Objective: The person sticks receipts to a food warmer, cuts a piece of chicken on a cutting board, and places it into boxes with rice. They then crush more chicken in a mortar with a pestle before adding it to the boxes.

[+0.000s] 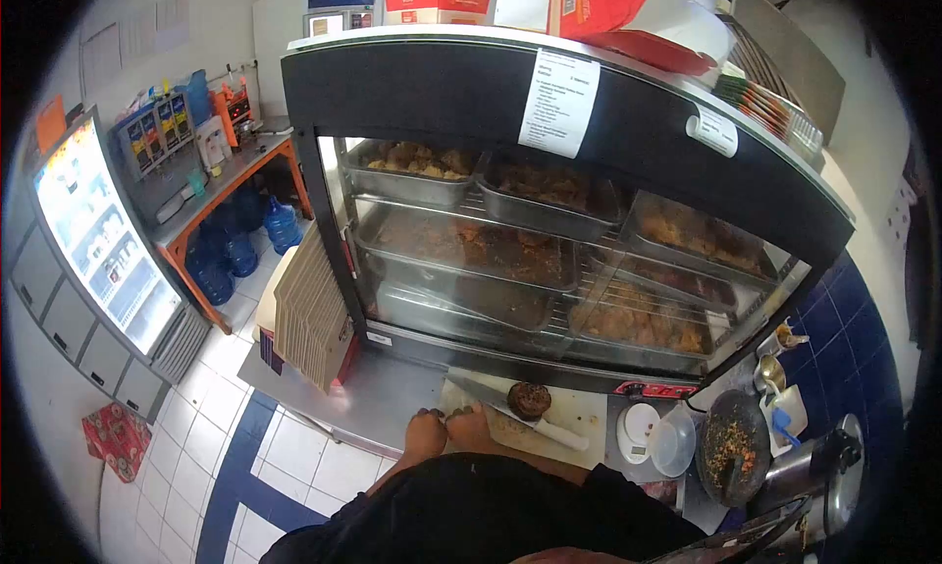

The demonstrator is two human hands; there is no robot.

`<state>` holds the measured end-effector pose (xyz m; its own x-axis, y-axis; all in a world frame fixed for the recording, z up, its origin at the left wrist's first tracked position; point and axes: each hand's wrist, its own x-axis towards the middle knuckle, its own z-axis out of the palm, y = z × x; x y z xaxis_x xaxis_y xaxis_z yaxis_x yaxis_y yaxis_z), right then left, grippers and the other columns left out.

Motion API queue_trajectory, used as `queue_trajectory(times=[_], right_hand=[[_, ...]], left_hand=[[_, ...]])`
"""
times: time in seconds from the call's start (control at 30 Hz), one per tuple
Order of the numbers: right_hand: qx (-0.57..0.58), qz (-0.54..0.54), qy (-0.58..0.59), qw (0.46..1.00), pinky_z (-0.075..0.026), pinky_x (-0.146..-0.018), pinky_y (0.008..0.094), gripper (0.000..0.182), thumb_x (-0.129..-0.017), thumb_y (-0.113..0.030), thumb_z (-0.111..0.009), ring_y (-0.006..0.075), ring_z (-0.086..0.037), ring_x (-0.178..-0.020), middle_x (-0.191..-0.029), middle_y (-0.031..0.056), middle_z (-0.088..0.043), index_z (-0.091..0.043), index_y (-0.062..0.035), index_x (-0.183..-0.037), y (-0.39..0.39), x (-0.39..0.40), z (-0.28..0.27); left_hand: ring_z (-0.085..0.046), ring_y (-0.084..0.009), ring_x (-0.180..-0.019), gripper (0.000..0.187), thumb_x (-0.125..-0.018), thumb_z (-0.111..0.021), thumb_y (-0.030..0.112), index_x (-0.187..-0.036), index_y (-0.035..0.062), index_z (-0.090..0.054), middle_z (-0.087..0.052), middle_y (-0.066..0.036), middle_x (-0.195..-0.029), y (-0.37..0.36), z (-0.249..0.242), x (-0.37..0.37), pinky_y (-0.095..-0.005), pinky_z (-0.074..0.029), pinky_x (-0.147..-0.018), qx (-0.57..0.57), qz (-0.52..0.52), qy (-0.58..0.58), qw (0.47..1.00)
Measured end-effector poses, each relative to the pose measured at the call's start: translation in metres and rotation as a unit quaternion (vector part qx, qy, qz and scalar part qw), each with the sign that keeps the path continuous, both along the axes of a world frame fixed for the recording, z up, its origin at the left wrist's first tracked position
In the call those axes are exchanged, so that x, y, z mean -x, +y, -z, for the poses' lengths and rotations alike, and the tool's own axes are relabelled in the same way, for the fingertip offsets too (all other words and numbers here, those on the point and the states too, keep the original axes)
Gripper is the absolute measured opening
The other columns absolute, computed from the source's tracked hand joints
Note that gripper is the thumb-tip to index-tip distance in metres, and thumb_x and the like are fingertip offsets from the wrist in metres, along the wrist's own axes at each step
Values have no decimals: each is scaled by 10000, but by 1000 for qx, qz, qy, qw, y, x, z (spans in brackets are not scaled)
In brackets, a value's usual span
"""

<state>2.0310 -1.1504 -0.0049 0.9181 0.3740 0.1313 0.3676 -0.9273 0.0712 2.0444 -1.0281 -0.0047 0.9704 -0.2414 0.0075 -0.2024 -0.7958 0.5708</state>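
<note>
- So from my end, my left hand [425,433] and right hand [468,428] are side by side, fingers curled, at the left end of the pale cutting board [585,413], lower middle of the frame. They look pressed together or close to it. Can't tell if the fingertips are pinching anything.
- The dark round piece [530,401] sits on the board, right of my hands and tight up by the knife [545,429]. Can't tell if those two actually touch.
- Biggest worry imo: the blade angles up-left past my right hand, handle toward lower right. A careless sweep to the right could mean a nick.
- Bumping the knife could also shove the round piece across the board, being so close.
- The board's tucked up near the warming case [422,83], so raising my hands too far forward might knock knuckles on its lower edge.
- Right of the board gets cramped: white scale [639,431], clear tub [675,447], then the stone mortar [721,407]. A wide elbow could tip the tub.
- Cardboard stack [314,314] leans on the bench [378,392] at left; one snagged sleeve and it could slide.
</note>
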Motion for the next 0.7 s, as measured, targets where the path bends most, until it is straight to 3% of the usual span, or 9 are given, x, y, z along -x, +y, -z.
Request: queue_trajectory(times=[0.07, 0.17, 0.2, 0.3, 0.37, 0.47, 0.57, 0.67, 0.7], right_hand=[[-18, 4, -47, 999, -363, -769, 393, 86, -719, -169, -603, 192, -592, -762, -718, 37, -596, -648, -95, -721, -2, 0, 4], [-62, 5, -126, 990, -363, -755, 392, 101, -738, -166, -592, 199, -587, -781, -796, 42, -582, -612, -86, -796, -1, 7, -17], [-69, 1, -131, 989, -360, -761, 397, 125, -748, -169, -588, 207, -587, -799, -840, 51, -586, -602, -78, -833, -3, 9, -23], [-122, -26, -163, 979, -358, -743, 401, 132, -763, -184, -586, 210, -584, -806, -856, 59, -576, -582, -77, -841, -6, 13, -41], [-153, -46, -193, 968, -358, -714, 397, 119, -753, -188, -583, 204, -576, -789, -824, 52, -557, -571, -85, -813, -4, 16, -46], [-138, -70, -250, 956, -358, -675, 390, 116, -733, -189, -575, 196, -563, -776, -795, 42, -534, -562, -92, -794, 1, 21, -53], [-95, -76, -264, 957, -362, -696, 395, 142, -753, -203, -569, 198, -571, -822, -857, 57, -558, -575, -92, -842, -1, 21, -62], [-131, -67, -230, 962, -377, -747, 408, 161, -778, -197, -563, 197, -582, -872, -953, 78, -596, -589, -98, -903, -1, 24, -62], [-140, -73, -253, 954, -380, -748, 411, 157, -778, -193, -559, 200, -578, -874, -953, 82, -594, -587, -100, -901, 1, 23, -71]], left_hand=[[-605, -303, -989, 230, -825, -510, 101, -966, -25, -640, -646, -194, -1008, 2, 7, -11, -409, -479, -842, -6, 56, 140, 989], [-580, -238, -1045, 256, -864, -529, 172, -1037, 5, -616, -614, -152, -1103, 4, -31, -8, -371, -470, -871, 191, 60, 290, 936], [-582, -232, -1035, 273, -880, -529, 203, -1065, 16, -599, -607, -137, -1110, 7, 2, -13, -369, -475, -867, 305, 86, 307, 897], [-586, -229, -1009, 337, -923, -516, 293, -1141, 38, -548, -597, -108, -1114, 10, 68, -24, -365, -487, -864, 588, 77, 409, 694], [-587, -246, -1001, 387, -945, -490, 348, -1178, 41, -516, -603, -107, -1096, -1, 2, -15, -368, -490, -873, 687, -37, 542, 482], [-554, -257, -1061, 444, -953, -462, 413, -1178, 34, -519, -587, -123, -1129, -4, 35, -32, -393, -455, -941, 744, 68, 581, 323], [-543, -264, -1078, 479, -966, -420, 426, -1192, 11, -501, -564, -136, -1170, -15, 11, -30, -408, -433, -969, 743, 4, 510, 434], [-530, -270, -1088, 441, -983, -391, 355, -1242, 4, -458, -545, -146, -1197, -11, -15, -29, -411, -408, -995, 748, -25, 553, 366], [-522, -268, -1099, 425, -983, -385, 326, -1257, 5, -443, -540, -146, -1206, -7, 2, -31, -404, -398, -1004, 788, 29, 544, 288]])
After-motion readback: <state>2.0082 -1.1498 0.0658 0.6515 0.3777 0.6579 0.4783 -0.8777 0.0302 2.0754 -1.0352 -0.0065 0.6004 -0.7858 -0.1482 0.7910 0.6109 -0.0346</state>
